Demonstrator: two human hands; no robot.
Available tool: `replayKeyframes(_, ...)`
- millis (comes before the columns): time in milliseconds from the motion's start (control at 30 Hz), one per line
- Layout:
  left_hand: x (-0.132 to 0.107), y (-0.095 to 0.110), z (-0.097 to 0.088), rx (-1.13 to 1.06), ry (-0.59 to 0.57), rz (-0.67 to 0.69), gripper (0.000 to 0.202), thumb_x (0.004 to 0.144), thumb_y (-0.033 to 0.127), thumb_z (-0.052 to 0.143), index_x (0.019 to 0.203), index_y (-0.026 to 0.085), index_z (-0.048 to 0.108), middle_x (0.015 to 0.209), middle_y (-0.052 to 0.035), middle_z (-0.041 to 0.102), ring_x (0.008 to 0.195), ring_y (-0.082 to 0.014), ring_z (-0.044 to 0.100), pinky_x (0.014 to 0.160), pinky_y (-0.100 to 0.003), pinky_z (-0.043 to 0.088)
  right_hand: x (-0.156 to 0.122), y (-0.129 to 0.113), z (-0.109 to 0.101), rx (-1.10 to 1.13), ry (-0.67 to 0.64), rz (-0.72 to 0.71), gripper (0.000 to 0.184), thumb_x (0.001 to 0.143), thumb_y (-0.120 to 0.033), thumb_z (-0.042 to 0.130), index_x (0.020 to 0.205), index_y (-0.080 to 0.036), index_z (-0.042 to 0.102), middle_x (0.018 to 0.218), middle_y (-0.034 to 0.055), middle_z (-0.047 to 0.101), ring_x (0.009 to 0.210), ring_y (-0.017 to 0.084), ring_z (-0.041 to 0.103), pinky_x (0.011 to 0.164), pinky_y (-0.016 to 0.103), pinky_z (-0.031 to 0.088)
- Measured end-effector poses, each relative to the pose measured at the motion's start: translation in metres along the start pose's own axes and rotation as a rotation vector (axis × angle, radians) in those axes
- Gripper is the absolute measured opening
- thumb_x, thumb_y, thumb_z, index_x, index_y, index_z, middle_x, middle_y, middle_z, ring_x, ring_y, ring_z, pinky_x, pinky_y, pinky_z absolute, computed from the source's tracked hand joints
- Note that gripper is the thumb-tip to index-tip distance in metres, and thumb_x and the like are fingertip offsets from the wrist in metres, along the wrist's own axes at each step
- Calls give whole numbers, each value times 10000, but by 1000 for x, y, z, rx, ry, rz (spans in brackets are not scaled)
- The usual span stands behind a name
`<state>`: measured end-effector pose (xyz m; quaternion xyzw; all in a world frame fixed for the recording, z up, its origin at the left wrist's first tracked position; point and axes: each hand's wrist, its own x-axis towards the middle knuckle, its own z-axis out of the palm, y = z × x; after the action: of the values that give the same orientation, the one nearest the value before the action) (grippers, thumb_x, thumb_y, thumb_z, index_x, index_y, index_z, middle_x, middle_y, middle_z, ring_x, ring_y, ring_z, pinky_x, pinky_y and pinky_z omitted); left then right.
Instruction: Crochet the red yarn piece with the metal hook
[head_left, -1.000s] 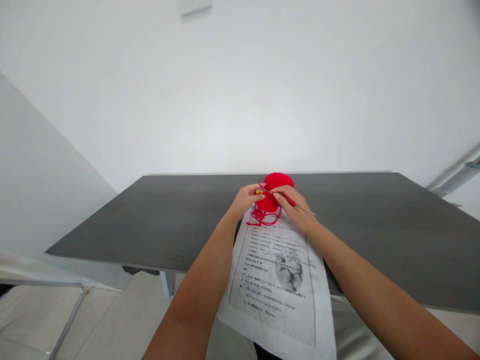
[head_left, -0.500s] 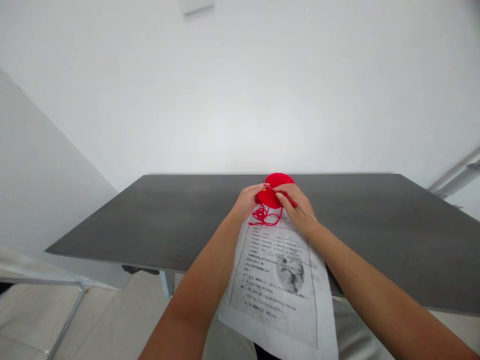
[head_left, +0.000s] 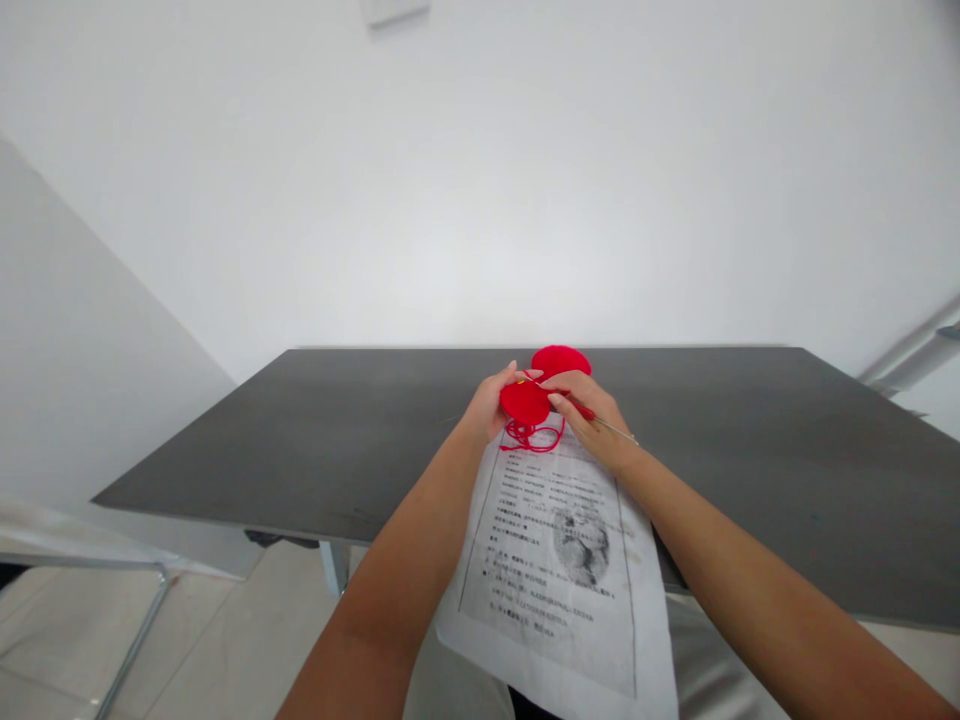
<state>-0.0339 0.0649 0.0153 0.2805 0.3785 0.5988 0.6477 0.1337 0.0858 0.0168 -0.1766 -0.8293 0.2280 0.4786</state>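
Observation:
My left hand [head_left: 491, 402] is closed on the edge of a round red crochet piece [head_left: 525, 404], fingers over its top and left side. A small yellow spot [head_left: 521, 381], perhaps a stitch marker, shows at its upper rim. My right hand [head_left: 592, 408] grips a crochet hook [head_left: 582, 409] with a red handle and a metal shaft, its tip at the piece's upper right edge. Loose red yarn [head_left: 534, 438] lies in loops just below. Behind my hands sits a rounded red mass [head_left: 560, 360], which looks like a yarn ball.
A printed sheet of paper [head_left: 525, 560] with a grey round picture lies under my forearms and hangs over the front edge of the dark table [head_left: 360, 430]. A white wall [head_left: 480, 180] stands right behind the table. Metal tubing [head_left: 135, 640] shows at lower left.
The round crochet piece has shifted slightly left and tilted to show more of its face. My right hand has moved a little with the hook, still close to the piece.

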Motion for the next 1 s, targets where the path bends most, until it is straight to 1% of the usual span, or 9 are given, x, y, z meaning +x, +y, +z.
replayKeyframes(133, 1, -1, -1, 17, -5, 20, 366, 836, 425, 552, 876, 94, 701, 760, -81, 695, 636, -127, 606, 634, -242, 450, 0, 0, 0, 19, 0, 9, 203, 926, -333, 457, 984, -232, 624, 997, 78, 647, 959, 215, 599, 875, 361, 467)
replayKeyframes(267, 0, -2, 1, 67, 6, 115, 381, 747, 433, 660, 906, 88, 704, 775, -88, 700, 663, -138, 611, 655, -246, 451, -1, 1, 1, -1, 7, 48, 218, 929, -344, 447, 984, -226, 621, 980, 76, 647, 931, 214, 602, 858, 358, 469)
replayKeyframes(367, -1, -3, 3, 72, 15, 202, 380, 693, 410, 712, 897, 89, 709, 807, -96, 708, 707, -155, 622, 712, -269, 463, -1, 5, 2, -29, 24, 72, 240, 931, -370, 437, 1005, -220, 609, 992, 77, 638, 940, 221, 599, 859, 367, 467)
replayKeyframes(467, -1, -3, 5, 44, -6, 235, 354, 669, 381, 733, 877, 95, 715, 842, -103, 714, 769, -176, 635, 782, -295, 463, -2, 8, 3, -63, 40, 67, 254, 932, -389, 431, 1016, -221, 603, 1010, 78, 630, 963, 229, 592, 873, 375, 462)
replayKeyframes(667, -4, -2, 7, 14, -31, 220, 292, 699, 351, 713, 862, 108, 712, 857, -94, 709, 811, -181, 635, 825, -303, 456, -2, 9, 3, -94, 56, 37, 230, 934, -366, 434, 1032, -229, 591, 1025, 81, 628, 979, 234, 587, 881, 383, 459)
replayKeyframes(867, -6, 0, 9, -67, -33, 126, 269, 801, 365, 607, 876, 122, 698, 877, -86, 702, 803, -166, 627, 808, -288, 467, -1, 9, 3, -105, 75, -20, 207, 934, -326, 446, 1052, -228, 584, 1040, 87, 625, 1006, 241, 578, 902, 403, 448)
replayKeyframes(1000, -7, 1, 11, -118, -45, 88, 278, 835, 368, 564, 884, 127, 695, 858, -74, 702, 783, -156, 626, 799, -274, 468, 0, 6, 4, -112, 93, -56, 190, 931, -298, 455, 1056, -227, 579, 1046, 93, 622, 1013, 242, 573, 915, 417, 442)
